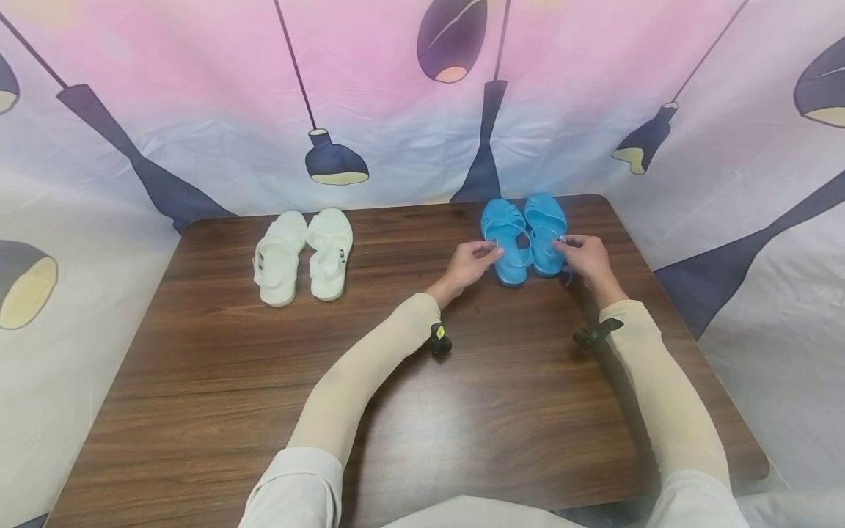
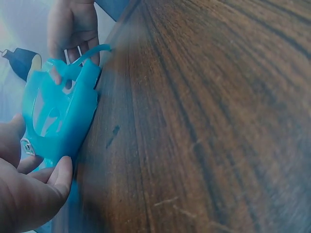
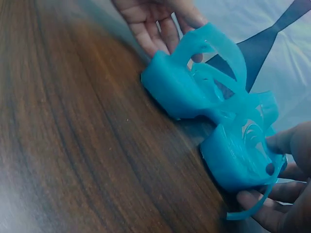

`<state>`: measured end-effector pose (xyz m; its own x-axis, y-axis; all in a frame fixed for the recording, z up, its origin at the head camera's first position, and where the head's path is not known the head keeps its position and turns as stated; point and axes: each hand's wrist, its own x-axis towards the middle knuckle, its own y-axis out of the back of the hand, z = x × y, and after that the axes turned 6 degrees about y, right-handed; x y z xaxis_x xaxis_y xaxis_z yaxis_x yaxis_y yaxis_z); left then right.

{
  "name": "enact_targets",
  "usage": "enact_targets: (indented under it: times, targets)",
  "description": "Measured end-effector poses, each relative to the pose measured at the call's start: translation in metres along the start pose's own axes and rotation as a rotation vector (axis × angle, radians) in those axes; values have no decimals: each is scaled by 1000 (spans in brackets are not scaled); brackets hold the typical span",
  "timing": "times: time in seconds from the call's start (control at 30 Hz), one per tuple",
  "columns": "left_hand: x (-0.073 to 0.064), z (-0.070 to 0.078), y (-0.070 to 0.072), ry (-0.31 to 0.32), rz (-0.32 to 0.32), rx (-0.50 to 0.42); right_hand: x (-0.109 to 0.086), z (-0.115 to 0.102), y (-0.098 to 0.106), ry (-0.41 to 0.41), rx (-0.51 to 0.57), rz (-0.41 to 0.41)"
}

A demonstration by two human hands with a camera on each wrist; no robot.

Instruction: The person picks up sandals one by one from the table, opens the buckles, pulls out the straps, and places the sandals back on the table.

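Note:
A pair of blue jelly sandals stands side by side at the table's far right, toes toward the wall. My left hand point(image 1: 469, 264) pinches the outer side of the left blue sandal point(image 1: 511, 276), by a small metal buckle point(image 2: 28, 146). On the other side, my right hand point(image 1: 590, 260) holds the right blue sandal point(image 1: 545, 211) at its outer edge, thumb over the side and fingers below. That sandal's ankle strap point(image 3: 249, 212) hangs loose past the fingers, while the left one's strap point(image 3: 226, 46) loops across above its heel.
White sandals, a left one point(image 1: 277, 273) and a right one point(image 1: 328, 277), stand at the back left of the brown wooden table point(image 1: 422, 411). A printed curtain point(image 1: 396, 95) hangs right behind the table's far edge and along both sides.

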<state>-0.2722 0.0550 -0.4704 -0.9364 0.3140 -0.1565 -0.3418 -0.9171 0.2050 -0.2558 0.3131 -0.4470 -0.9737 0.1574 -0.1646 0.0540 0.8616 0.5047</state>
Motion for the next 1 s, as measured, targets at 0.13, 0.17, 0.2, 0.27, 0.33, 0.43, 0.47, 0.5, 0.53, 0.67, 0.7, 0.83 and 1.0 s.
enact_targets:
  times: [0.13,0.17,0.2,0.27,0.33,0.43,0.47,0.5,0.53,0.67,0.7,0.83,1.0]
  targets:
    - [0,0,1,-6,2,2,1,3,0,-3,85,10]
    - [0,0,1,-6,3,3,0,3,0,-7,109,11]
    - [0,0,1,-4,6,3,0,4,1,-10,129,14]
    - [0,1,3,-2,21,10,-1,4,2,-13,156,23]
    - [-1,3,5,2,43,9,-2,4,3,-10,173,35]
    - [-2,8,9,-14,95,16,-3,3,5,1,193,57]
    - [-2,9,11,-25,115,18,-4,3,6,2,195,64]
    - [-2,11,12,-38,133,16,-4,2,7,3,202,71]
    - [-2,13,14,-58,152,20,-5,1,8,2,210,78]
    - [-3,22,20,-154,199,27,-7,-5,11,-10,239,102]
    - [-3,25,21,-175,203,32,-8,-7,12,-11,245,108]
    - [-6,36,20,-230,188,58,-13,-16,16,-2,267,120]
    - [-12,53,15,-260,95,81,-22,-31,21,26,262,128]
